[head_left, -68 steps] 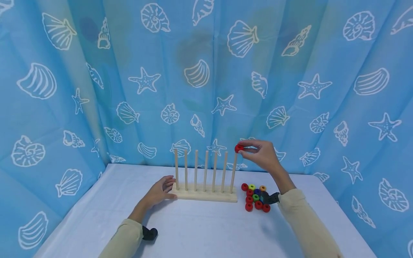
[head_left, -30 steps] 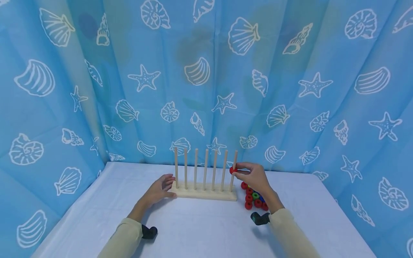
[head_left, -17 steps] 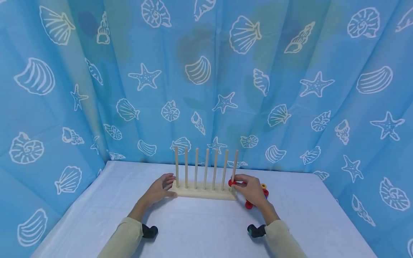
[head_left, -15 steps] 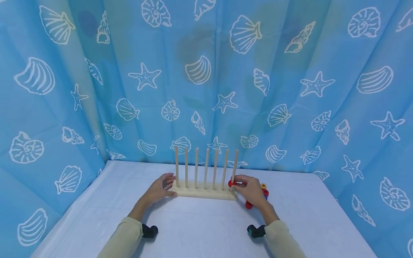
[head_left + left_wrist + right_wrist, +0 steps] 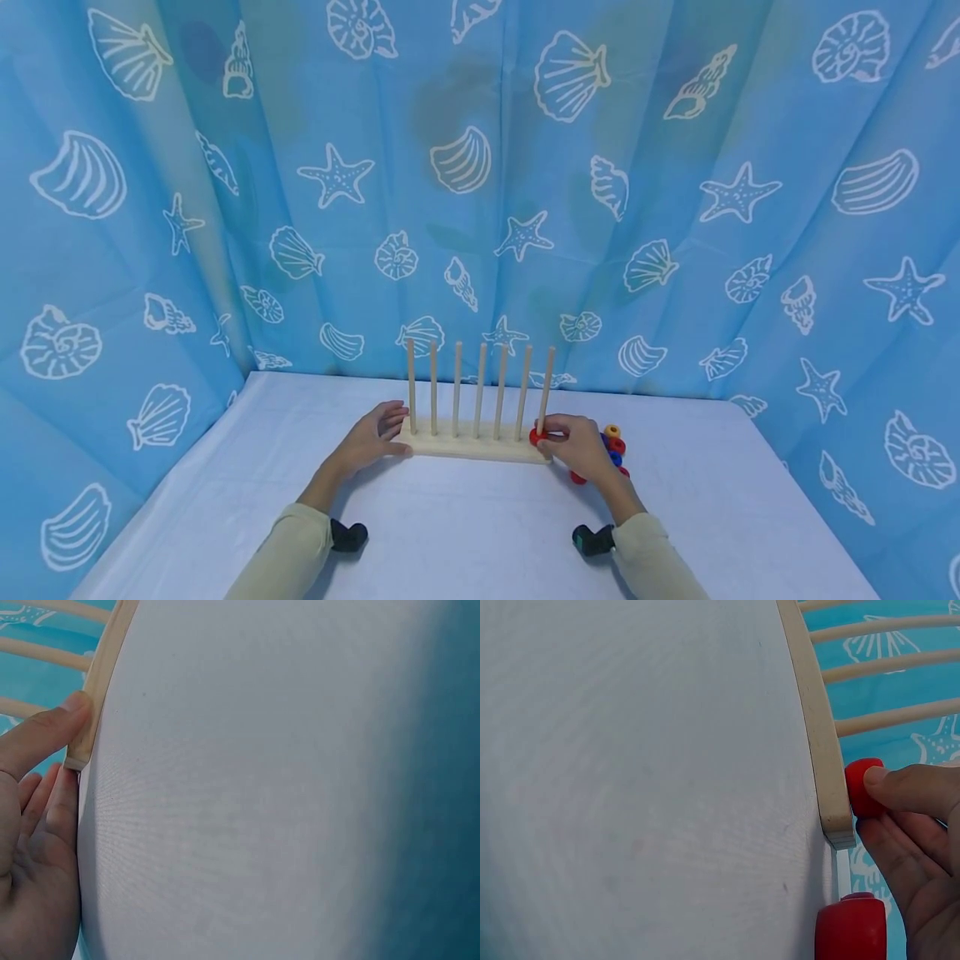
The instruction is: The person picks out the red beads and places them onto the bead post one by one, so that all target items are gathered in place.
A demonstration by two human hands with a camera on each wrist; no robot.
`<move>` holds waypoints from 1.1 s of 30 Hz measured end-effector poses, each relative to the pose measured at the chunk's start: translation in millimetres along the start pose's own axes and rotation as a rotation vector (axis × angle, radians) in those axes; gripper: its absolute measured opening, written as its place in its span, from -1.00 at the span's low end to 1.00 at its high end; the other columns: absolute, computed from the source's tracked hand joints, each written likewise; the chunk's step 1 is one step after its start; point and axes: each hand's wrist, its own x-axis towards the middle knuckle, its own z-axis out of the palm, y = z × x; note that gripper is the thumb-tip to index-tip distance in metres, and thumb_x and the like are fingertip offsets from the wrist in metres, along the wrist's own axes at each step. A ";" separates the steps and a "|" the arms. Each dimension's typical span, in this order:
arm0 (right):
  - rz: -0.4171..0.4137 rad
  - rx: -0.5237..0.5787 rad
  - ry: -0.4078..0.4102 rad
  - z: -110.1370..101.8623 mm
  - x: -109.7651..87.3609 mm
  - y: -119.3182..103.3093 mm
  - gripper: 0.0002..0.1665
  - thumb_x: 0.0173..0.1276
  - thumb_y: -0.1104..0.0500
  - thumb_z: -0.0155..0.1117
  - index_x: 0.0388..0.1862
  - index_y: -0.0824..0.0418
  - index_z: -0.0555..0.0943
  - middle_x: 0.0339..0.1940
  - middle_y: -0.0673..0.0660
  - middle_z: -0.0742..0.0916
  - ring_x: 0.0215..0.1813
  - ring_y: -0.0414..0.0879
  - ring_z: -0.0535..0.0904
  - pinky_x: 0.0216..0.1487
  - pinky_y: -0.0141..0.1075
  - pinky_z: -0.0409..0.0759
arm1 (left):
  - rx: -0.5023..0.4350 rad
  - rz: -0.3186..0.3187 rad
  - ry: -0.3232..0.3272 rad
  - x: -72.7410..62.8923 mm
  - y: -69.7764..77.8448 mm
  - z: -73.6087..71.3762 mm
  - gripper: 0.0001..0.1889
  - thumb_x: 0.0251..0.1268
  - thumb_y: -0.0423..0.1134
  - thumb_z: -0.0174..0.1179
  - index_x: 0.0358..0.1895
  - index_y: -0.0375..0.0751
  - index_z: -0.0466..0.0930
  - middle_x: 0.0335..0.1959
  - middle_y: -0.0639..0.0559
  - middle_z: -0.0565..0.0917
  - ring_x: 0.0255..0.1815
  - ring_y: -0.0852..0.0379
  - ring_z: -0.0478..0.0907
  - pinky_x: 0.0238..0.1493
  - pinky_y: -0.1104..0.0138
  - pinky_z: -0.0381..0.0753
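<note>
A wooden peg rack stands on the table, with several upright dowels in a row along its base. My left hand holds the left end of that base. In the left wrist view the thumb presses the base's edge, the other fingers around its end. My right hand pinches a red bead between thumb and fingers, low on the rightmost dowel. The right wrist view has this bead right against the base. The other dowels carry no beads.
Loose beads lie right of the rack, partly behind my right hand: an orange bead, a red bead, a blue bead and others. A white cloth covers the table. A blue shell-patterned curtain hangs behind.
My right hand has brought the red bead from the top of the rightmost dowel down along it to the base. The left hand has stayed at the rack's left end.
</note>
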 end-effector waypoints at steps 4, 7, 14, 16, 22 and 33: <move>0.014 0.001 -0.008 -1.5 0.4 0.1 -0.62 0.11 0.29 0.51 -0.05 0.10 0.73 -0.12 0.05 0.76 -0.03 0.05 0.70 -0.08 -0.15 0.74 | 0.002 -0.004 0.001 1.3 2.2 0.9 -0.03 -0.19 -0.38 0.57 0.41 -0.23 0.26 0.30 -0.12 0.47 0.38 -0.08 0.35 0.33 0.23 0.40; 0.025 0.001 -0.010 -2.4 0.6 0.1 -0.62 0.11 0.28 0.51 -0.05 0.09 0.73 -0.11 0.05 0.76 -0.02 0.05 0.69 -0.09 -0.14 0.75 | 0.003 0.000 0.002 1.5 4.1 1.3 -0.04 -0.19 -0.39 0.57 0.41 -0.24 0.27 0.30 -0.12 0.47 0.37 -0.09 0.36 0.33 0.24 0.41; 0.043 -0.004 -0.030 -5.8 0.5 0.7 -0.58 0.11 0.25 0.53 -0.01 0.08 0.72 -0.08 0.04 0.74 -0.02 0.03 0.69 -0.08 -0.14 0.74 | -0.012 0.007 -0.004 0.3 5.4 1.8 -0.04 -0.19 -0.43 0.56 0.41 -0.29 0.26 0.30 -0.14 0.47 0.37 -0.10 0.37 0.32 0.23 0.42; 0.036 -0.016 -0.025 -11.5 -0.5 -0.8 -0.56 0.11 0.24 0.52 0.02 0.09 0.70 -0.06 0.05 0.74 -0.02 0.02 0.69 -0.06 -0.14 0.74 | -0.020 0.011 -0.006 0.4 4.4 2.5 -0.04 -0.19 -0.44 0.55 0.41 -0.30 0.26 0.30 -0.14 0.47 0.36 -0.10 0.37 0.32 0.24 0.42; 0.009 -0.056 -0.004 -48.0 -6.8 -1.6 -0.51 0.20 0.27 0.45 0.15 0.14 0.63 0.07 0.13 0.70 0.07 0.07 0.66 0.01 -0.12 0.71 | -0.020 0.016 -0.005 -0.8 -0.3 5.7 -0.04 -0.19 -0.42 0.56 0.40 -0.29 0.26 0.30 -0.15 0.47 0.36 -0.11 0.37 0.32 0.23 0.43; 0.050 -0.181 0.014 -107.4 -26.9 47.6 -0.50 0.27 0.24 0.39 0.20 0.20 0.57 0.13 0.23 0.65 0.12 0.17 0.61 0.02 -0.06 0.70 | -0.052 0.037 -0.017 -1.9 -2.8 0.3 -0.03 -0.20 -0.41 0.57 0.40 -0.30 0.25 0.30 -0.18 0.45 0.38 -0.11 0.34 0.33 0.26 0.40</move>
